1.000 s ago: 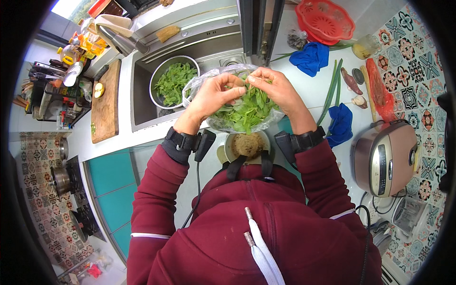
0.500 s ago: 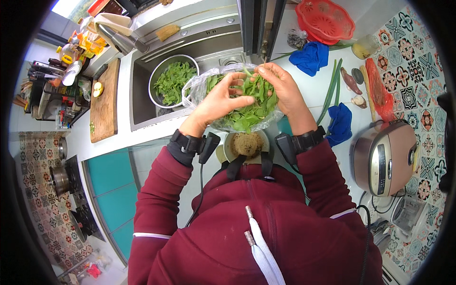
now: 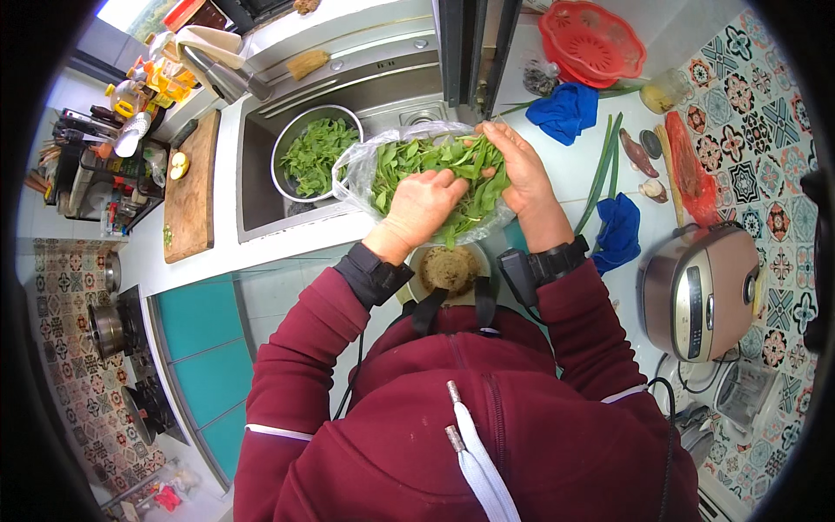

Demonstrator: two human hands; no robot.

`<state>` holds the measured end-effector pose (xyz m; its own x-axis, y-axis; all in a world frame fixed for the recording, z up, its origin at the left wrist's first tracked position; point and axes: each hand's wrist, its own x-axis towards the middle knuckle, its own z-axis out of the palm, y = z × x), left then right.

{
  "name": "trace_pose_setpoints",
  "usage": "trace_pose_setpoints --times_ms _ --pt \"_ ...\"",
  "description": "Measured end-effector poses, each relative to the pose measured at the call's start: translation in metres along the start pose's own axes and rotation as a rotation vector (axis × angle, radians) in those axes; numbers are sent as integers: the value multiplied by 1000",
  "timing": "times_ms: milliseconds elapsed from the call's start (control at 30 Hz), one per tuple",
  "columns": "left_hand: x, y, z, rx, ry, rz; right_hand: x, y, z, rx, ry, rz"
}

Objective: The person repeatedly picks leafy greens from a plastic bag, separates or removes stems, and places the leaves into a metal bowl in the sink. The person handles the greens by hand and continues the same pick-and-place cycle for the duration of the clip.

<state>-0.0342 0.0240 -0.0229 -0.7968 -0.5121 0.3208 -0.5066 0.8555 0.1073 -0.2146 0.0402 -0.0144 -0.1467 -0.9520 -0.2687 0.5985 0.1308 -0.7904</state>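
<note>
Loose leafy greens (image 3: 435,158) fill an opened clear plastic bag (image 3: 355,174) at the counter's front edge by the sink. My left hand (image 3: 421,209) is pressed into them, its fingers curled and closed round some leaves, with the fingertips hidden. At the bag's right side, my right hand (image 3: 527,174) is bent round more of the greens, its thumb at the top and leaves showing against its fingers. A white-rimmed bowl (image 3: 277,165) in the sink, left of the bag, holds more of the same picked leaves.
A steel sink (image 3: 256,198) lies ahead, with a cutting board (image 3: 193,196) to its left. Below the bag is a bucket (image 3: 417,271) with brownish contents. On the right are spring onions (image 3: 602,174), blue cloths (image 3: 619,233), a red colander (image 3: 639,54) and a rice cooker (image 3: 674,287).
My left hand has dropped from picking at a sprig down into the greens in the bag, fingers curling. The right hand has shifted slightly right and down, and the greens are spread wider.
</note>
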Motion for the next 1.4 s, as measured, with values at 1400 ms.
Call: trace_pose_setpoints --times_ms 1400 --pt "2 -41 -52 -929 -161 -526 -18 2 13 -1078 -316 -248"
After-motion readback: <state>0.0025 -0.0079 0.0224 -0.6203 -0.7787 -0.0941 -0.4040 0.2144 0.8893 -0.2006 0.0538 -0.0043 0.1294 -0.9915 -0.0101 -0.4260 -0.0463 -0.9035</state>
